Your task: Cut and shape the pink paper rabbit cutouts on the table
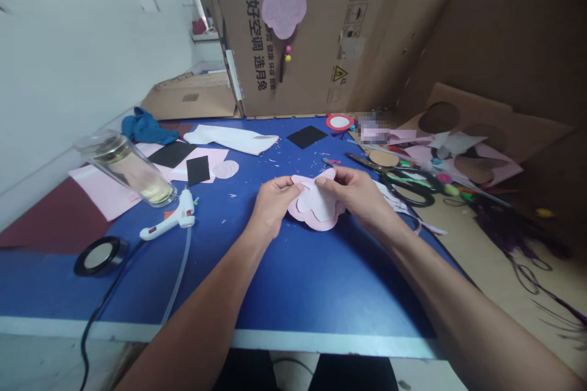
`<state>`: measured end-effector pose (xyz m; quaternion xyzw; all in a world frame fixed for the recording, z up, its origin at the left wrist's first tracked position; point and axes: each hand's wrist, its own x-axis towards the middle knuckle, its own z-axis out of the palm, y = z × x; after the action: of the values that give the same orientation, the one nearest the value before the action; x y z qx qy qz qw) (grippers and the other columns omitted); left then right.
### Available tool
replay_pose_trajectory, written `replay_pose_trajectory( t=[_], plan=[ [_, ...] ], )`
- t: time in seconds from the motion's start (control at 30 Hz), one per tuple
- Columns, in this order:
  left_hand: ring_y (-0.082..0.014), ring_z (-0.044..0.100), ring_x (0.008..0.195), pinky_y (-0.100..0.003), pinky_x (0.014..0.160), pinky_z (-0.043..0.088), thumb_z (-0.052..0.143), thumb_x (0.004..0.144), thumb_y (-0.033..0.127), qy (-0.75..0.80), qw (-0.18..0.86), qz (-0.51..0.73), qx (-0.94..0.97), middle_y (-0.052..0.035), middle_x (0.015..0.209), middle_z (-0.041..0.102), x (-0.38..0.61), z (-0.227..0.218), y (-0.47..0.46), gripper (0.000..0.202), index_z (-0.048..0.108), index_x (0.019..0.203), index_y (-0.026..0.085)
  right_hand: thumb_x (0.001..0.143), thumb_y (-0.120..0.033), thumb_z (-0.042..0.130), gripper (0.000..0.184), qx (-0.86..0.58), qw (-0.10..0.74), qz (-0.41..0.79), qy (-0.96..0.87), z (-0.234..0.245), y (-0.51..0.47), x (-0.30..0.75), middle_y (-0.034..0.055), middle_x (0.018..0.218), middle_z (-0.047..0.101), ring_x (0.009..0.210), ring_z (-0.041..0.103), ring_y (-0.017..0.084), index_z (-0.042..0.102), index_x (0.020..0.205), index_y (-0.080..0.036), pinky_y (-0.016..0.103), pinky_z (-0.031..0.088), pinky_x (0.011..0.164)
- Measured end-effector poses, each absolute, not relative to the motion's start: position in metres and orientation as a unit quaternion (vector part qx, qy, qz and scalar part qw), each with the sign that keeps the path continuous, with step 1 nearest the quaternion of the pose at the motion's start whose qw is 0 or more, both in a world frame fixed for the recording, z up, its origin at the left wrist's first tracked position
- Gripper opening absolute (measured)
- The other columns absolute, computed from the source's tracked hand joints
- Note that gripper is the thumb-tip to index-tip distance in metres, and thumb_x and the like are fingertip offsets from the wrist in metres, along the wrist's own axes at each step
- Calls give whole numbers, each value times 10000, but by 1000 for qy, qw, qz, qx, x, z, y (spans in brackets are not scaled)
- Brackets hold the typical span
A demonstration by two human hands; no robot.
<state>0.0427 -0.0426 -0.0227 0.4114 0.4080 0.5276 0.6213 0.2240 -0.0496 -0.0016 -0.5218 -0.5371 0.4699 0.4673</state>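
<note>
Between my two hands is a pink scalloped paper cutout (308, 219) with a smaller white cutout (313, 202) laid over its face. My left hand (274, 204) pinches its upper left edge between thumb and fingers. On the upper right edge, my right hand (360, 192) grips it the same way, thumb on top. The cutout is raised a little over the blue table (293, 281), tilted toward me. Just beyond the right hand lies a small pink-and-grey tool (331, 162), too small to make out. Black-handled scissors (389, 177) lie right of that hand.
A white glue gun (172, 218), a glass bottle (137, 171) and a roll of tape (99, 256) sit at left. Black squares (307, 136) and a white strip (232, 137) lie behind. Paper scraps (486, 155) crowd the right. A pink cutout (284, 5) hangs on the cardboard.
</note>
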Motion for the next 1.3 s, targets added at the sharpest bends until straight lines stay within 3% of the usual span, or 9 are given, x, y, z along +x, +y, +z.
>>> replay_pose_trajectory(
  t=[0.57,0.8,1.3],
  plan=[
    [-143,621,640,-285,691,498,809,747,274,377,638,528,414,-25,695,693,40,-25,-42,116,772,776,168,737,-556,817,411,-531,461,482,-523,-4,-49,224,15,719,669,564,573,158,709,846,-175,269,425,468],
    [-160,683,720,-296,741,531,837,702,246,374,640,542,397,-35,805,763,41,-24,-40,188,792,873,180,736,-545,818,409,-524,469,478,-526,-4,-49,223,17,740,669,603,553,142,715,845,-165,262,415,517],
    [-160,685,707,-284,706,522,871,677,264,397,629,531,405,-35,776,761,42,-22,-42,226,778,860,169,749,-527,805,377,-518,465,475,-539,-3,-49,223,14,710,667,594,564,148,704,822,-171,275,434,543]
  ],
)
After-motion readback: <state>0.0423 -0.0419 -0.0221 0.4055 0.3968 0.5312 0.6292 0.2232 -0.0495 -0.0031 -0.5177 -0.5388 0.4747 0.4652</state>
